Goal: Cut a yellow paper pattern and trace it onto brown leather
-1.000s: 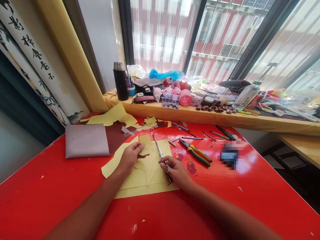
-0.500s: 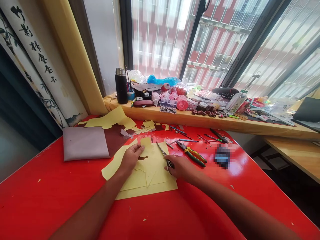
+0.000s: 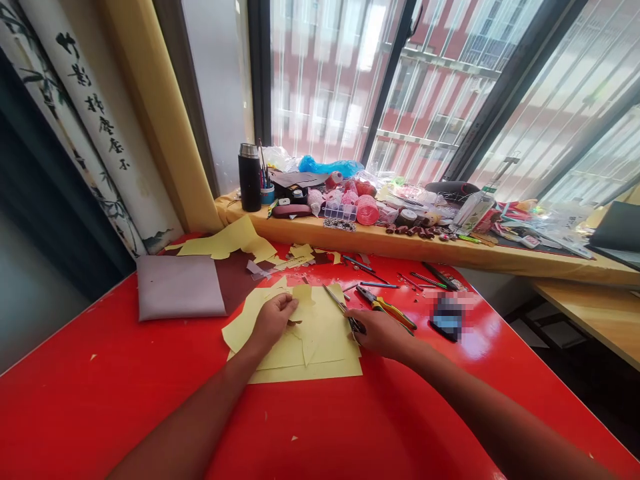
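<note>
Over a stack of yellow paper sheets [image 3: 330, 347], my left hand [image 3: 273, 321] pinches a small yellow paper piece [image 3: 303, 294] between thumb and fingers. A small brown-edged hole or scrap, which I cannot make out, shows just below those fingertips. My right hand [image 3: 380, 332] is wrapped around the handles of a pair of scissors [image 3: 336, 299]. Their blades point away and to the left, apart from the small piece, above the right part of the sheets. Whether the blades are slightly parted is too small to tell.
Green-and-yellow pliers [image 3: 387, 309] lie right of the sheets, near several pens [image 3: 379, 285] and a blurred phone [image 3: 447, 319]. A mauve folder [image 3: 181, 288] and yellow paper scraps [image 3: 300, 252] lie left and behind. The window ledge holds a black flask [image 3: 249, 179] and craft supplies.
The view has turned a little, so everything sits slightly farther right. Both hands keep their grips, and the scissors stay beside the small paper piece.
</note>
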Demonstrator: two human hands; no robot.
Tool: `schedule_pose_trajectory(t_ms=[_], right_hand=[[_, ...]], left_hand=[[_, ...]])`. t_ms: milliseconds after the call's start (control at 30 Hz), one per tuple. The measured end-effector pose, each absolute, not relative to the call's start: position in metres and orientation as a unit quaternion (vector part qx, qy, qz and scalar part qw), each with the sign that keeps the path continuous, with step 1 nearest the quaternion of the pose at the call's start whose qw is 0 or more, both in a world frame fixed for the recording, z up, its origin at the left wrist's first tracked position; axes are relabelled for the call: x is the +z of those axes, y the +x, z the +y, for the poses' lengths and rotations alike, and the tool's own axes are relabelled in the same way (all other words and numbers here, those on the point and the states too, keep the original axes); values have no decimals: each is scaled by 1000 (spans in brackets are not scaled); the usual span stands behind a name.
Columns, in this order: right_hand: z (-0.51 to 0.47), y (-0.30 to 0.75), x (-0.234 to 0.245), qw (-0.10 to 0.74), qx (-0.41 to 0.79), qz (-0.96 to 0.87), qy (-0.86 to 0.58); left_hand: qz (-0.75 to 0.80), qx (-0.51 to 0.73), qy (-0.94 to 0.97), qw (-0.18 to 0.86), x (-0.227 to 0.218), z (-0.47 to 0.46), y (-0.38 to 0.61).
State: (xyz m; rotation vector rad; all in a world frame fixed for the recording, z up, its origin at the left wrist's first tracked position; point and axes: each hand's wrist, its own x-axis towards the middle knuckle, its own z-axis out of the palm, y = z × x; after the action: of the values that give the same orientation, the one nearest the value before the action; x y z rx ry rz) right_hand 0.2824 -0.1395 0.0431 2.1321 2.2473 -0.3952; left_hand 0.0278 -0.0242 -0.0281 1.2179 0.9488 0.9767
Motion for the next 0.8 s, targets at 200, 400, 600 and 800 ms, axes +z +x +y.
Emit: schedule_pose_trajectory(t_ms=[200, 400, 600, 800], right_hand=[[-141, 290, 42, 30, -111, 722, 683], [-140, 296, 43, 39, -91, 710, 697], [-140, 303, 42, 44, -86, 723, 684], [-148, 300, 43, -4, -88, 733, 675]], left_hand=[[395, 400, 547, 620, -32, -27, 28], [396, 393, 566, 607, -26, -29, 27], [399, 402, 544, 619, -26, -27, 27], [404, 389, 545, 623, -29, -25, 28]])
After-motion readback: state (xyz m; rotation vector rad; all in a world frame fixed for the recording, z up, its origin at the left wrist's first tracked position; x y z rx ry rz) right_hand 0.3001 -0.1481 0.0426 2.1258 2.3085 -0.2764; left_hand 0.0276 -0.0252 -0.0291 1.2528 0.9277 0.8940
